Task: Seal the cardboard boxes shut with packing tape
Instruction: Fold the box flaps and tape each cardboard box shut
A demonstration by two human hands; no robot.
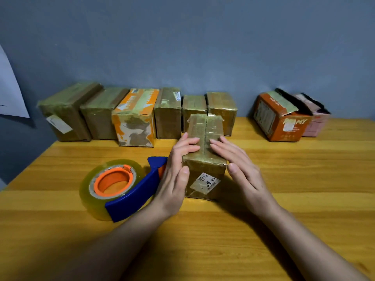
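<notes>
Two bare forearms reach in from the near edge over a yellow wooden table (304,159), and between the two hands stands one small brown cardboard box (205,159) wrapped in glossy clear tape, its top flaps meeting along a dark centre seam and a white printed label (208,182) stuck on its near face. The left hand (176,175) cups the box's left side, thumb lying on the near face and fingers curled over the top edge toward the seam, so it holds the box. The right hand (241,169) lies flatter, its straight fingers resting on the top of the box to the right of the seam, thumb free beside the near right corner, gripping nothing. Just left of the left hand, touching the table, lies one tape dispenser (134,197) with a blue plastic handle, carrying one thick roll of clear yellowish packing tape (91,191) on an orange hub. Farther back, along a grey-blue wall (203,47), six closed taped boxes stand side by side in a row: five plain brown ones and one orange-and-white printed box (135,118), third from the left. Well apart to the right sit two more boxes with raised flaps: an orange printed box (278,120) and, touching it on its far side, a pink box (314,122); what they contain cannot be seen. A white sheet of paper (10,94) hangs on the wall at the far left.
</notes>
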